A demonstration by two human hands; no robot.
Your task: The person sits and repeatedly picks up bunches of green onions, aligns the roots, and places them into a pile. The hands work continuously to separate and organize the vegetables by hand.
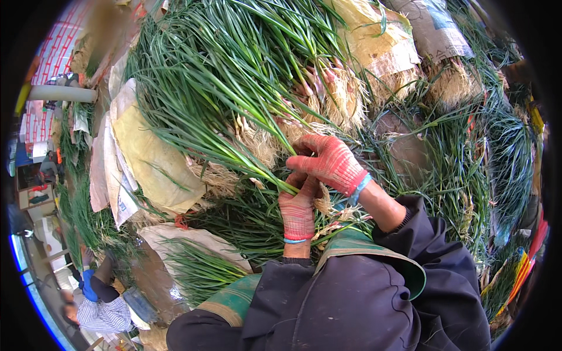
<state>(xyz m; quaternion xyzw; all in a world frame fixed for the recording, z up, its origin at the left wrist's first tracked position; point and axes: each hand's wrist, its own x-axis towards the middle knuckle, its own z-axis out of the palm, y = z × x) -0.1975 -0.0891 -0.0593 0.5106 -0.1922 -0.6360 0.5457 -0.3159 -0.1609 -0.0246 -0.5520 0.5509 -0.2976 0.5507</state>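
My left hand [299, 213], in a red and cream knit glove with a blue band at the wrist, is closed around the lower stems of a few green garlic plants [273, 176]. Their long leaves stretch up and to the left, and pale roots show below the hand. Just above it, my right hand [331, 162], gloved the same way, pinches a green garlic stem [287, 145] between thumb and fingers. Its fingertips are partly hidden. Beyond both hands lies a large heap of green garlic [228, 74], with pinkish stem bases and matted roots [344, 96] towards me.
Woven sacks [151, 153] [382, 39] cover bundles at left and upper right. Loose leaves [456, 175] litter the ground at right. A green apron [351, 245] covers part of my lap. More garlic [206, 267] lies by my left knee. Another person [103, 313] sits at far left.
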